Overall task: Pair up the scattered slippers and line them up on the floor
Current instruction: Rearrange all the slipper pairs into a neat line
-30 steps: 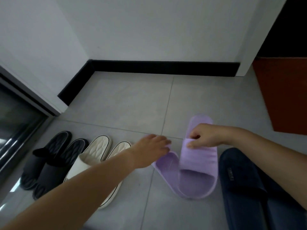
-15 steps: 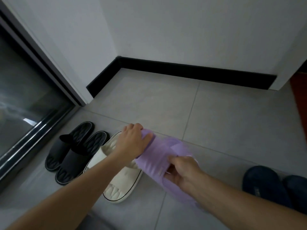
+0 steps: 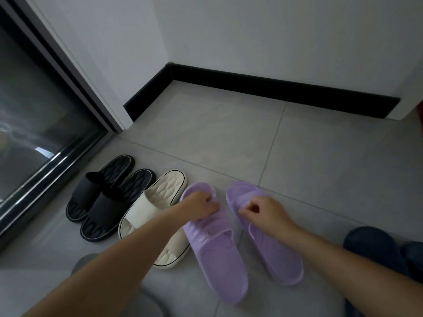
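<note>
Two purple slippers lie side by side on the grey tile floor. My left hand (image 3: 200,205) grips the left purple slipper (image 3: 217,252) near its heel end. My right hand (image 3: 263,212) pinches the strap edge of the right purple slipper (image 3: 274,255). To their left stands a cream pair of slippers (image 3: 158,202); my left forearm and the left purple slipper cover much of its right one. Further left is a black pair of slippers (image 3: 103,197), lined up next to the cream ones.
A dark blue slipper (image 3: 375,245) lies at the right edge, with another partly cut off beside it. A glass sliding door with a dark frame (image 3: 34,138) runs along the left. White walls with a black baseboard (image 3: 274,88) close off the far side.
The purple slippers were carried left from beside the blue pair and now lie apart on the floor next to the cream pair. The view swung left.
</note>
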The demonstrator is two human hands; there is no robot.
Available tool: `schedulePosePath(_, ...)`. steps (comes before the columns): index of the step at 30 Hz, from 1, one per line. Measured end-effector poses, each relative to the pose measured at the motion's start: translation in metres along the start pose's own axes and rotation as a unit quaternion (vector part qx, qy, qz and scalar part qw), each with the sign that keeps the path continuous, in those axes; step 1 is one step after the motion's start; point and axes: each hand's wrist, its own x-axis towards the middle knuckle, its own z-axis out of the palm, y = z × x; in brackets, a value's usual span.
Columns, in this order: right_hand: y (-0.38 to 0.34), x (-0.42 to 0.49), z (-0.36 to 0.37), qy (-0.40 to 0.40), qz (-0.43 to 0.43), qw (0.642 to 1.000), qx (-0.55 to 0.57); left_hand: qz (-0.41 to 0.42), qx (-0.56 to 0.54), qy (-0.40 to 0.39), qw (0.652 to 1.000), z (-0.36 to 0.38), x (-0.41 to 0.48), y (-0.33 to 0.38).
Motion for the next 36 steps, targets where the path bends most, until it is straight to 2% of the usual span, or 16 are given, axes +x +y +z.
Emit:
schedulePosePath(1,0.006,0.007,-0.008,0.021,-0.048,0.993,-0.103,0.013,0.025,-0.012,1.0,0.003,0.001,0.002)
schedulePosePath(2,0.011,0.013,-0.013,0.011,-0.083,0.976,-0.199,0.024,0.049,-0.02,0.998,0.006,0.001,0.004)
schedulePosePath(4,0.022,0.024,-0.014,-0.06,-0.127,0.933,-0.332,0.032,0.102,-0.033,0.994,0.013,0.0,0.009)
schedulePosePath(6,0.026,0.029,-0.009,-0.1,-0.15,0.903,-0.39,0.047,0.174,-0.037,0.983,0.019,0.001,0.012)
schedulePosePath(8,0.027,0.03,-0.004,-0.086,-0.173,0.891,-0.411,0.076,0.201,-0.041,0.976,0.025,0.002,0.013)
schedulePosePath(11,0.031,0.023,-0.011,-0.065,-0.179,0.885,-0.424,0.15,0.212,-0.029,0.965,0.03,0.004,0.017)
schedulePosePath(13,0.042,0.011,-0.02,-0.083,-0.152,0.889,-0.424,0.212,0.234,-0.025,0.948,0.035,0.006,0.026)
schedulePosePath(15,0.058,-0.005,-0.026,-0.099,-0.119,0.894,-0.42,0.238,0.265,-0.043,0.933,0.038,0.009,0.043)
schedulePosePath(19,0.09,-0.032,-0.034,-0.138,-0.053,0.913,-0.381,0.243,0.338,-0.102,0.903,0.047,0.019,0.079)
schedulePosePath(25,0.125,-0.057,-0.049,-0.078,0.067,0.96,-0.262,0.251,0.355,-0.101,0.895,0.055,0.02,0.131)
schedulePosePath(31,0.136,-0.064,-0.053,-0.114,0.076,0.949,-0.284,0.265,0.381,-0.098,0.88,0.081,0.012,0.161)
schedulePosePath(36,0.14,-0.064,-0.054,-0.097,0.075,0.95,-0.288,0.259,0.358,-0.099,0.891,0.084,0.017,0.158)
